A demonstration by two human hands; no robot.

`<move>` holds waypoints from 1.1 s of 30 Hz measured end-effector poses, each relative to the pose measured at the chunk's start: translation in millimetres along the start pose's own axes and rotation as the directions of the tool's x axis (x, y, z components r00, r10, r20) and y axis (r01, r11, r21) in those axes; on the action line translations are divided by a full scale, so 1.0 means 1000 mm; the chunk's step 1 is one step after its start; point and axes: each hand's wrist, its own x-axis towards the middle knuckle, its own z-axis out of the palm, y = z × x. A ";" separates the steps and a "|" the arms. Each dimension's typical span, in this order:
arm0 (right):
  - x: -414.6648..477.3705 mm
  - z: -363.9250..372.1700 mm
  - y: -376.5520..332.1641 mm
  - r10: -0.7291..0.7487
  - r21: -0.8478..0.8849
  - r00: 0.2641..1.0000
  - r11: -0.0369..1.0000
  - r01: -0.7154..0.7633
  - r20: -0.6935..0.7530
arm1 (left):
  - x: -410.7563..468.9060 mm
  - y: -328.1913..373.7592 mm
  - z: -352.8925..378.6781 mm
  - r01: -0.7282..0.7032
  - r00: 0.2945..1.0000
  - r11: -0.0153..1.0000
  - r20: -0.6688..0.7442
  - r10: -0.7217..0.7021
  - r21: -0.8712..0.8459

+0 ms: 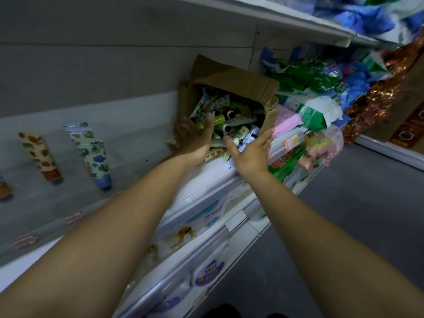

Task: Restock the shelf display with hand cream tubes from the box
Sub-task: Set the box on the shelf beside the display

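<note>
In the head view I saw the cardboard box (231,80) lying tipped on its side just right of the frame's centre, its open mouth turned toward the camera; it sat on the white shelf (137,145), with a loose heap of hand cream tubes (234,126) in its mouth and a few spilling onto the shelf edge below it. My left hand (195,135) was at the box's left wall, thumb raised over the tubes and fingers reaching round the outside of the cardboard; I could not tell whether it was clamped on the wall or only resting against it. My right hand (250,153) hung just below and right of the box mouth, fingers straight and spread apart, palm turned toward the tubes, holding nothing; whether its fingertips touched the torn right corner of the box I could not tell. In the left of the frame, well apart from the box, an orange-patterned tube (40,154) and a blue-flowered tube (93,154) lay side by side on the shelf, caps toward the front edge; a third tube (4,190) showed only partly at the left border. Green, white and pink packets (309,111) were piled just right of the box; more packets (206,216) filled the shelf below.
</note>
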 end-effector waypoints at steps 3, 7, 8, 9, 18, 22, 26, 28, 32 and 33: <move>-0.006 -0.004 -0.003 0.005 -0.006 1.000 1.000 -0.004 0.028 | -0.009 -0.005 -0.004 0.009 1.000 0.999 -0.017 -0.008 0.034; -0.016 -0.004 -0.005 0.010 0.041 0.996 0.999 -0.013 0.084 | -0.022 -0.016 -0.013 -0.023 0.999 0.994 0.040 0.019 0.109; -0.018 -0.002 -0.004 0.018 0.039 0.996 0.999 -0.022 0.084 | -0.024 -0.022 -0.015 -0.057 0.997 0.990 0.061 0.050 0.131; -0.024 -0.001 -0.002 0.013 0.025 0.999 1.000 -0.014 0.047 | -0.027 -0.028 -0.017 -0.112 0.990 0.984 0.100 0.099 0.142; -0.043 -0.021 -0.012 -0.443 -0.081 0.891 0.896 0.437 -0.095 | -0.076 -0.035 -0.056 -0.284 0.929 0.959 0.245 0.276 -0.003; -0.019 -0.011 -0.026 -0.471 -0.361 0.877 0.805 0.470 0.091 | -0.085 -0.038 -0.068 -0.273 0.949 0.961 0.155 0.276 -0.040; 0.006 0.006 -0.027 -0.273 -0.578 0.944 0.747 0.329 0.185 | -0.085 -0.038 -0.067 -0.201 0.973 0.976 0.100 0.209 -0.088; 0.011 0.015 -0.028 -0.209 -0.615 0.957 0.734 0.288 0.199 | -0.081 -0.038 -0.060 -0.167 0.980 0.981 0.093 0.176 -0.094; -0.009 0.022 -0.030 -0.226 -0.506 0.918 0.778 0.372 0.327 | -0.072 -0.041 -0.049 -0.169 0.977 0.982 0.118 0.179 -0.084; -0.013 0.022 -0.029 -0.248 -0.464 0.893 0.784 0.412 0.375 | -0.069 -0.042 -0.047 -0.182 0.971 0.982 0.144 0.188 -0.055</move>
